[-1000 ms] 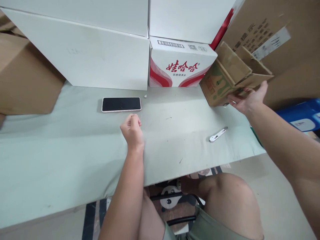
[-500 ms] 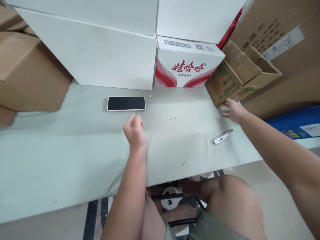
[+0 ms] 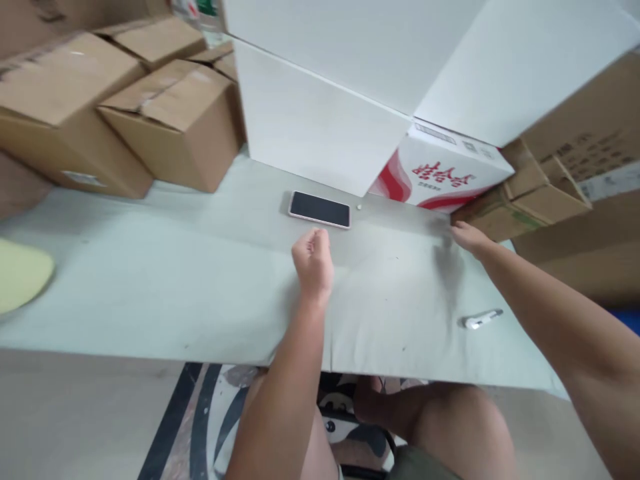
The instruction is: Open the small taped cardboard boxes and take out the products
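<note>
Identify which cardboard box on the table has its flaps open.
The small brown cardboard box with green print, beside the right hand. Its top flaps stand open; the plain brown boxes on the left and the white cartons are shut.

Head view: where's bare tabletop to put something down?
Widest free patch: pale green tabletop between the yellow rounded item, brown cardboard boxes and the fisted left hand. Smaller one between left hand and white utility knife. Crowded along the back: black phone, red-and-white carton, right hand.
</note>
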{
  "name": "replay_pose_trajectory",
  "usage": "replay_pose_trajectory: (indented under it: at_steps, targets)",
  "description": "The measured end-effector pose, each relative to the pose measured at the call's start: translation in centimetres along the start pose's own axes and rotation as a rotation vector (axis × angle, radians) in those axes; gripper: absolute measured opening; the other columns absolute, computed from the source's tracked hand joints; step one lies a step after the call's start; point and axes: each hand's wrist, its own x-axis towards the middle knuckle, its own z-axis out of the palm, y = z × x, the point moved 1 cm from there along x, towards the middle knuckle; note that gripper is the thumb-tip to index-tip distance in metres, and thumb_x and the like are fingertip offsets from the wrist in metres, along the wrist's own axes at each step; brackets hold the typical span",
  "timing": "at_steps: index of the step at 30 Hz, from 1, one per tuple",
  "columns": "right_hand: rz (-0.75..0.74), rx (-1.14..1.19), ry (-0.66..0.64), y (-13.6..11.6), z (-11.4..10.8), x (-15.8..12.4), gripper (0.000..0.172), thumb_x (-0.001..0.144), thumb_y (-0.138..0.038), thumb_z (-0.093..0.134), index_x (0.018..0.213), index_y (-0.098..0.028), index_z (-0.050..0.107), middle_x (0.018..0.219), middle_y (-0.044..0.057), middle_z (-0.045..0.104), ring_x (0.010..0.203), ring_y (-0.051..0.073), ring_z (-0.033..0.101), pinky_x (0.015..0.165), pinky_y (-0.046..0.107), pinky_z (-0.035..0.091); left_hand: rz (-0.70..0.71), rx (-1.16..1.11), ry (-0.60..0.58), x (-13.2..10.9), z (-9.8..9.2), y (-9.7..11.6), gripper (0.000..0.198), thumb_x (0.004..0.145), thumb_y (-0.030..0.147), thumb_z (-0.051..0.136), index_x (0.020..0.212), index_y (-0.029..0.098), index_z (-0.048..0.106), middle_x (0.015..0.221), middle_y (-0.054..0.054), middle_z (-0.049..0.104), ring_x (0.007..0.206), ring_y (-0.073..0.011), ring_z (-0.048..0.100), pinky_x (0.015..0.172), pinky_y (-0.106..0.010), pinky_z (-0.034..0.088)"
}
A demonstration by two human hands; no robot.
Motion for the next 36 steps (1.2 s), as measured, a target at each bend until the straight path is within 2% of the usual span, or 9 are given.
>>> replay_pose_trajectory:
  at_steps: [4,8,11,14,18,22,28,31,36]
  targets:
    - [-0.151,-0.05,-0.108,-10.4,3.0,-1.1,0.028,0.099,-0.024,0.06,0.119,-0.013,0.076,0.12,0.019,0.076,0.116,0.033,0.072,0.107,0.052,0.056,-0.061,-0.062,0.028,0.4,-1.5,0.9,0.04,0.088,0.022,0.053,0.057,0.022,0.028,0.06,0.002,0.026,0.06,-0.0123,0.026,0.053,-0.027,0.021]
    - [-0.516,0.032,-0.138,-24.0,7.0,-3.7,0.039,0.095,-0.03,0.057,0.131,-0.023,0.072,0.137,0.013,0.072,0.123,0.03,0.071,0.109,0.048,0.057,-0.093,-0.128,0.071,0.9,-3.0,1.7,0.04,0.089,0.022,0.054,0.058,0.021,0.027,0.06,0.003,0.026,0.059,-0.0117,0.026,0.053,-0.027,0.021]
    - [-0.924,0.129,0.005,-35.2,8.6,-6.1,0.044,0.095,-0.029,0.054,0.136,-0.022,0.068,0.142,0.015,0.066,0.129,0.033,0.066,0.112,0.054,0.055,-0.087,-0.165,0.114,1.5,-4.1,2.2,0.042,0.089,0.023,0.054,0.058,0.021,0.026,0.059,0.003,0.025,0.059,-0.0115,0.025,0.054,-0.028,0.021]
    - [-1.123,0.136,0.099,-44.9,9.2,-8.0,0.05,0.094,-0.029,0.057,0.143,-0.025,0.062,0.153,0.013,0.058,0.136,0.034,0.061,0.114,0.054,0.053,-0.106,-0.173,0.147,2.3,-5.2,2.4,0.04,0.088,0.02,0.053,0.058,0.021,0.026,0.058,0.003,0.024,0.059,-0.0118,0.025,0.054,-0.029,0.021]
    - [-1.202,-0.012,0.108,-52.1,9.8,-9.0,0.059,0.1,-0.039,0.03,0.148,-0.013,0.053,0.161,0.015,0.043,0.152,0.037,0.045,0.114,0.065,0.042,-0.114,-0.17,0.15,3.4,-6.3,2.2,0.041,0.089,0.018,0.053,0.057,0.021,0.027,0.059,0.002,0.022,0.059,-0.0123,0.024,0.054,-0.029,0.022]
    - [-1.162,-0.123,0.164,-52.6,11.0,-8.2,0.065,0.098,-0.052,0.032,0.143,-0.01,0.055,0.161,0.016,0.041,0.153,0.044,0.042,0.112,0.072,0.039,-0.095,-0.165,0.179,3.8,-6.8,2.2,0.046,0.089,0.026,0.058,0.057,0.021,0.026,0.059,0.002,0.024,0.059,-0.0125,0.025,0.054,-0.03,0.022]
    - [-1.209,0.114,0.21,-48.0,13.6,-5.0,0.07,0.097,-0.064,0.045,0.145,-0.012,0.046,0.154,0.021,0.048,0.151,0.05,0.045,0.117,0.077,0.037,-0.033,-0.16,0.245,3.5,-7.1,2.7,0.044,0.087,0.021,0.056,0.057,0.02,0.024,0.059,0.002,0.024,0.059,-0.0124,0.025,0.053,-0.031,0.021]
    - [-1.254,0.069,0.193,-44.5,12.0,-6.2,0.067,0.103,-0.051,0.04,0.155,-0.01,0.035,0.165,0.025,0.039,0.153,0.05,0.043,0.117,0.078,0.036,0.068,-0.162,0.311,3.3,-7.2,3.2,0.04,0.086,0.016,0.052,0.056,0.021,0.025,0.058,0.002,0.024,0.059,-0.0127,0.025,0.054,-0.031,0.022]
    - [-1.241,-0.107,0.151,-35.1,6.3,-13.2,0.067,0.098,-0.031,0.048,0.161,-0.009,0.037,0.171,0.026,0.037,0.158,0.044,0.04,0.123,0.067,0.039,0.362,-0.117,0.544,2.3,-8.1,5.4,0.036,0.087,0.012,0.05,0.057,0.021,0.032,0.058,0.002,0.031,0.061,-0.0136,0.034,0.059,-0.03,0.032]
